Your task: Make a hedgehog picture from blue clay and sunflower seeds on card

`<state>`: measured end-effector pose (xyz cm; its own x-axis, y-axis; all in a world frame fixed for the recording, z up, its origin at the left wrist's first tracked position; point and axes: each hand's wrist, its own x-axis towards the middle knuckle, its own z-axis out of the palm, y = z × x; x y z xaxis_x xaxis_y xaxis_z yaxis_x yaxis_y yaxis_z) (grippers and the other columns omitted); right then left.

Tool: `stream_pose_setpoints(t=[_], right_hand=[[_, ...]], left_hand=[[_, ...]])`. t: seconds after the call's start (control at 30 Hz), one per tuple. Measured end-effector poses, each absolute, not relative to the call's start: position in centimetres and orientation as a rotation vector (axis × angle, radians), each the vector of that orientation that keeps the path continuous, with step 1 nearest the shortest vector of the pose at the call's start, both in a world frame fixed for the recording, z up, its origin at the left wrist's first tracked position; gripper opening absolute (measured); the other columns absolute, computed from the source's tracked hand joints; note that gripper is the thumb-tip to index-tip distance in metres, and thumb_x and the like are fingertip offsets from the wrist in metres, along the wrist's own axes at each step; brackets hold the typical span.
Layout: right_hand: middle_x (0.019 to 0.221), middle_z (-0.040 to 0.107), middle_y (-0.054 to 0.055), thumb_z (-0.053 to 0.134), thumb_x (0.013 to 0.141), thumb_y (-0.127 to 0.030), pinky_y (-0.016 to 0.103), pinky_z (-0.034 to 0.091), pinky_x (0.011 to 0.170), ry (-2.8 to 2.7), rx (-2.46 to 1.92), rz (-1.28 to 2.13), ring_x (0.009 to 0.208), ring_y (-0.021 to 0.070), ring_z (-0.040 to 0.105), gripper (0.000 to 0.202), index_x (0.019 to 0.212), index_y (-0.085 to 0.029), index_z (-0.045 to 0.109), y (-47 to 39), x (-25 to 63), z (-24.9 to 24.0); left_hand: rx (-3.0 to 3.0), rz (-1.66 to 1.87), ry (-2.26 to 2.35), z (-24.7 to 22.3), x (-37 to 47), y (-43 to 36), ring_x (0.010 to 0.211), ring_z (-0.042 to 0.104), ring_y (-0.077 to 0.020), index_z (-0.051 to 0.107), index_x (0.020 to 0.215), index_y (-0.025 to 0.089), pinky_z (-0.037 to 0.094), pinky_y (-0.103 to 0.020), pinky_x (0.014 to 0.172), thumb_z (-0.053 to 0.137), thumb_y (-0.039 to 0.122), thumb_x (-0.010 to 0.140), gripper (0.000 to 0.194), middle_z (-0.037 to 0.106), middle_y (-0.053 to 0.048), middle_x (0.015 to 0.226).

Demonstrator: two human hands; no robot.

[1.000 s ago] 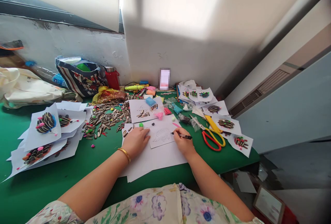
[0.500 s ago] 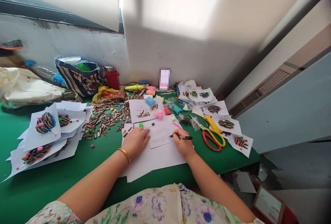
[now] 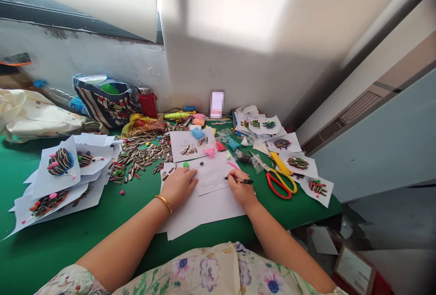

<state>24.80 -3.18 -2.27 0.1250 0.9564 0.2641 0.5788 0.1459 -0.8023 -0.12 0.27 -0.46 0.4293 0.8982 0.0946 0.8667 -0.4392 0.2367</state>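
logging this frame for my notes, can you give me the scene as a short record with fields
surface: green table
left hand: flat on the white sheets, pressing beside the drawing
right hand: grips a black pen, tip on the drawing
drawing: small paper with a hedgehog outline, on top of larger white sheets
scissors: yellow and red, lying right of the right hand
sunflower seeds: loose pile behind the left hand
finished pieces: seed-covered hedgehog papers stacked at far left
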Motion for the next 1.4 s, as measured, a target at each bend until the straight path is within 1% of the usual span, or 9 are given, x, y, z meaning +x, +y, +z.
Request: stream_pose_setpoints(t=[0.23,0.47,0.57,0.67,0.87,1.07,1.17,1.3,1.4], right_hand=[[0.069,0.062,0.001,0.047,0.081,-0.026,0.03,0.042,0.065,-1.485,-1.544,0.585,0.07,0.0202,0.057,0.016,0.071,-0.022,0.059,-3.2,24.9,-2.1],[0.091,0.067,0.006,0.048,0.092,-0.039,0.033,0.047,0.076,-1.446,-1.484,0.57,0.083,0.0212,0.061,0.026,0.099,-0.02,0.063,-3.1,25.5,-2.7],[0.101,0.068,0.008,0.048,0.093,-0.04,0.036,0.048,0.084,-1.487,-1.471,0.522,0.093,0.023,0.062,0.028,0.104,-0.02,0.064,-3.1,25.5,-2.9],[0.105,0.067,0.008,0.049,0.093,-0.037,0.037,0.049,0.09,-1.554,-1.434,0.453,0.1,0.0236,0.062,0.027,0.107,-0.022,0.065,-3.3,25.7,-2.8],[0.117,0.066,0.011,0.05,0.094,-0.033,0.043,0.048,0.096,-1.907,-1.434,0.233,0.109,0.0271,0.06,0.032,0.122,-0.022,0.062,-3.6,27.3,-1.7],[0.117,0.067,0.011,0.048,0.095,-0.029,0.044,0.048,0.093,-2.075,-1.472,0.108,0.107,0.0283,0.06,0.033,0.125,-0.023,0.062,-4.0,30.0,-1.7],[0.119,0.066,0.011,0.047,0.092,-0.022,0.044,0.048,0.092,-2.121,-1.489,0.08,0.108,0.0289,0.058,0.038,0.128,-0.022,0.06,-4.2,31.0,-2.0],[0.113,0.069,0.009,0.044,0.084,-0.007,0.042,0.047,0.09,-2.118,-1.583,-0.009,0.105,0.0281,0.059,0.047,0.122,-0.024,0.065,-3.7,32.1,-2.6],[0.109,0.07,0.008,0.043,0.08,-0.004,0.041,0.047,0.091,-2.098,-1.593,-0.024,0.104,0.027,0.059,0.049,0.116,-0.025,0.07,-3.2,32.7,-3.2]], left_hand=[[2.533,0.317,1.57,-0.6,-0.2,0.3,0.091,0.06,-0.0235,0.066,0.114,0.024,0.044,-0.033,0.079,0.05,0.034,0.095,0.026,0.063,-0.007,0.092],[2.533,0.339,1.567,-0.8,-0.2,0.3,0.091,0.06,-0.0237,0.066,0.114,0.023,0.044,-0.034,0.08,0.05,0.034,0.095,0.027,0.064,-0.007,0.093],[2.524,0.35,1.573,-0.8,-0.2,0.2,0.092,0.06,-0.024,0.065,0.118,0.023,0.044,-0.034,0.081,0.051,0.034,0.095,0.029,0.064,-0.008,0.094],[2.505,0.354,1.589,-0.7,-0.1,0.2,0.092,0.059,-0.0243,0.064,0.121,0.024,0.044,-0.035,0.081,0.051,0.034,0.095,0.031,0.063,-0.008,0.095],[2.49,0.351,1.599,-0.7,-0.1,0.1,0.092,0.059,-0.0235,0.064,0.121,0.024,0.044,-0.035,0.082,0.05,0.034,0.095,0.031,0.063,-0.008,0.095],[2.519,0.376,1.6,-0.8,0.0,0.1,0.091,0.059,-0.0238,0.065,0.119,0.023,0.044,-0.034,0.079,0.05,0.032,0.095,0.03,0.063,-0.007,0.093],[2.498,0.369,1.611,-0.7,0.0,0.0,0.091,0.059,-0.0236,0.065,0.12,0.024,0.044,-0.035,0.08,0.049,0.031,0.095,0.031,0.063,-0.008,0.094],[2.493,0.362,1.631,-0.7,0.1,0.0,0.091,0.059,-0.0231,0.064,0.122,0.024,0.044,-0.034,0.079,0.048,0.031,0.095,0.032,0.063,-0.007,0.094],[2.52,0.364,1.637,-0.7,0.1,0.0,0.09,0.06,-0.0235,0.064,0.122,0.024,0.045,-0.034,0.078,0.048,0.031,0.095,0.033,0.063,-0.007,0.093]])
